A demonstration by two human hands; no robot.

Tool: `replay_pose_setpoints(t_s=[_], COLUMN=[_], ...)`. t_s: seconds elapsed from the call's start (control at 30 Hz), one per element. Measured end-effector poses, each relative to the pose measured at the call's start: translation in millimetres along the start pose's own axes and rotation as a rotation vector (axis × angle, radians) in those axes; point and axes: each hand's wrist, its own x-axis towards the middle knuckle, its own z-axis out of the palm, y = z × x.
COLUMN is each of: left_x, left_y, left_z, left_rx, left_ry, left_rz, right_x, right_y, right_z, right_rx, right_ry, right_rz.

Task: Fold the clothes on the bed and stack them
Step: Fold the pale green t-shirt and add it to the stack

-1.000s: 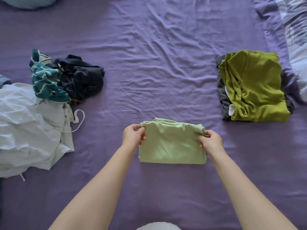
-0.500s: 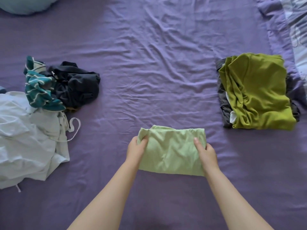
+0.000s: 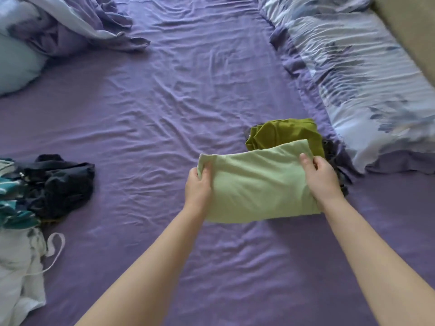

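Both hands, left and right, are gripping folded green cloth over purple sheet, olive stack just beyond, pillow far right.

We see a pale green folded garment in front of an olive green one, itself atop dark grey cloth, all on a plain purple sheet; at left lie a navy piece, a teal-and-white striped piece and a white garment, while a white pillowcase with blue-grey leaf print lines the right
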Motion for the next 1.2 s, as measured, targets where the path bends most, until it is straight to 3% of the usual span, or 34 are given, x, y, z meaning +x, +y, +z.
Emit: replay_pose_setpoints(t_s=[0.27,0.47,0.53,0.6,0.67,0.7,0.77,0.8,0.93,1.2], left_x=[21,36,34,26,22,22,29,34,50,59], left_y=[37,21,11,6,2,-1,-9,-14,-33,-51], left_z=[123,154,152,151,156,160,167,167,166,174], left_rx=[-0.055,0.055,0.464,0.859,1.095,1.176,1.260,1.282,1.284,1.156], left_ry=[-0.218,-0.266,-0.124,-0.075,-0.266,-0.356,-0.432,-0.442,-0.507,-0.545], left_rz=[-0.019,-0.083,0.149,0.572,0.837,0.855,0.765,0.714,0.605,0.524], right_x=[92,115,109,97,80,73,65,64,74,99], right_y=[42,73,81,91,97,99,99,99,116,121], right_z=[-74,-63,-52,-42,-33,-30,-21,-16,2,11], right_rx=[-0.173,-0.144,-0.112,-0.230,-0.545,-0.681,-0.817,-0.869,-0.879,-0.916], right_ry=[0.108,-0.041,-0.107,-0.123,-0.040,0.014,0.030,-0.041,-0.244,-0.406], right_rz=[0.041,0.174,0.167,0.067,-0.100,-0.213,-0.392,-0.386,-0.151,-0.015])
